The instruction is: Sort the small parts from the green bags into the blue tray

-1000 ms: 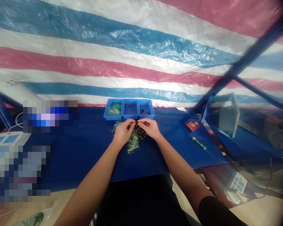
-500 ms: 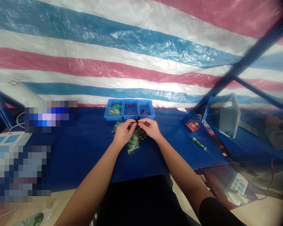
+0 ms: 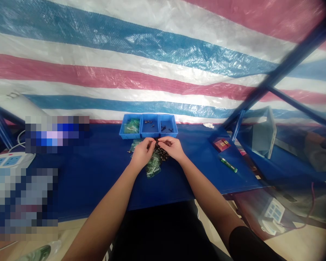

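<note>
My left hand (image 3: pixel 142 152) and my right hand (image 3: pixel 172 147) are close together above a pile of small dark metal parts (image 3: pixel 164 155), fingertips almost meeting. Both are closed in a pinch, and what sits between the fingers is too small to make out. Beneath and in front of my left hand lies a clear greenish plastic bag (image 3: pixel 153 167) of small pieces. Just beyond my hands stand three joined blue bins: the left bin (image 3: pixel 126 136) holds green bags, the middle bin (image 3: pixel 150 134) a few small brownish parts, the right bin (image 3: pixel 168 134) several dark screw-like pieces.
On the blue table (image 3: pixel 97 181), a red box (image 3: pixel 222 145) and a green tube (image 3: pixel 228 165) lie to the right. A white power strip (image 3: pixel 12 159) is at the left. Blue frame bars (image 3: pixel 260 90) slant up at the right, and a striped sheet (image 3: pixel 152 76) hangs behind.
Both hands stay nearly in place over the pile, still pinching. The view has shifted very slightly; the bins, bag and other things lie as before.
</note>
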